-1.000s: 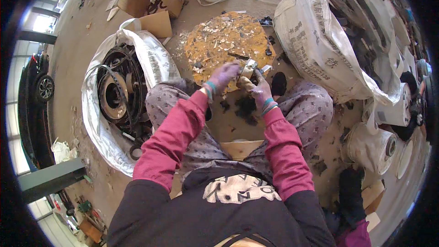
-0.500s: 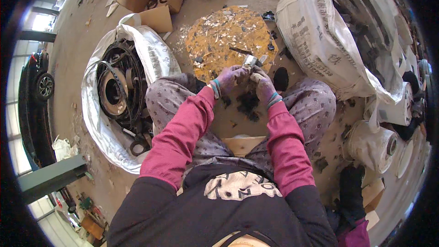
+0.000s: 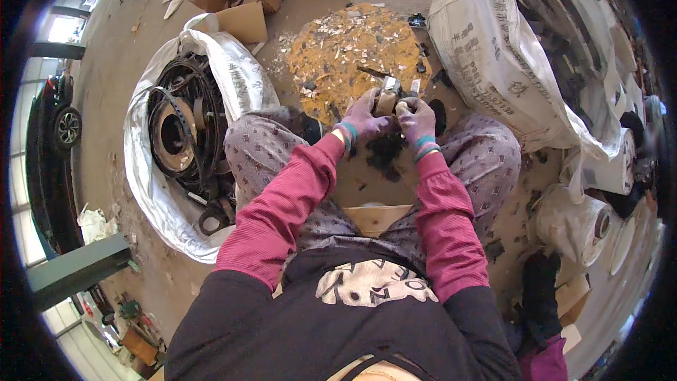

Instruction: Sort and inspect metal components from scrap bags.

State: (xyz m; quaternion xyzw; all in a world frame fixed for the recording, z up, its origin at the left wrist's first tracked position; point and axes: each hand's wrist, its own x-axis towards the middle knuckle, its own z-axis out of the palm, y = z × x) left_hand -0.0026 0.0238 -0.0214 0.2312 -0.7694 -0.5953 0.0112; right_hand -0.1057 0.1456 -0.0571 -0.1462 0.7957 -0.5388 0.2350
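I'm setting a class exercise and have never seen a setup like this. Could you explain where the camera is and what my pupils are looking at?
There is no robot here. A person wears a wide fisheye camera on the head, looking down, so straight edges curve near the rim. The gloved left hand and right hand come together between the knees at a small metal-looking piece; exactly how each grips it is hard to see. Just beyond is a yellowish-brown work surface, strewn with pale chips and dark scraps. To the left stands an open white sack holding dark, ring-shaped parts; to the right, a bulky white bag.
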